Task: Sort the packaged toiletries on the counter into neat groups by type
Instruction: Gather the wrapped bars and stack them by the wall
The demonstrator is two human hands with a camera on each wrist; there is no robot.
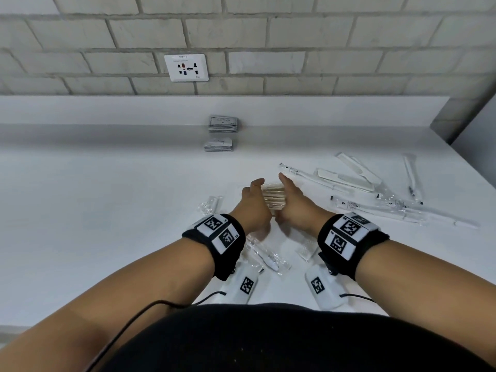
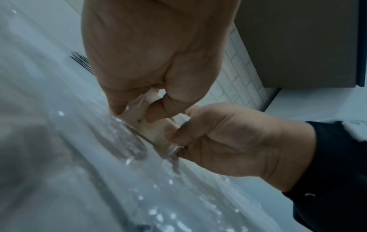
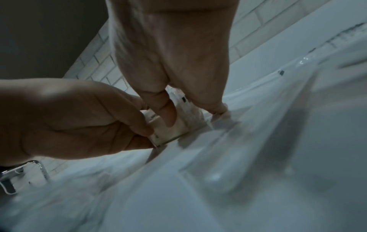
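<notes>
**Both hands squeeze the cream stack square**

The left hand [image 1: 252, 202] and right hand [image 1: 294, 202] clamp a stack [image 1: 273, 198] of cream packets from either side, fingers curled onto its ends, thumbs pointing toward the wall. The stack sits between the palms near the middle of the counter [image 1: 107, 197], its long axis running left to right, equally close to both hands.

Just right of it lie loose toothbrush packs [image 1: 375, 205] and combs [image 1: 346, 178], trailing toward the right edge. Two grey sachet piles [image 1: 222, 124] stand at the back edge. Clear wrappers [image 1: 268, 257] lie toward the front edge, under the wrists. Next, probably, set the stack down aligned.
</notes>
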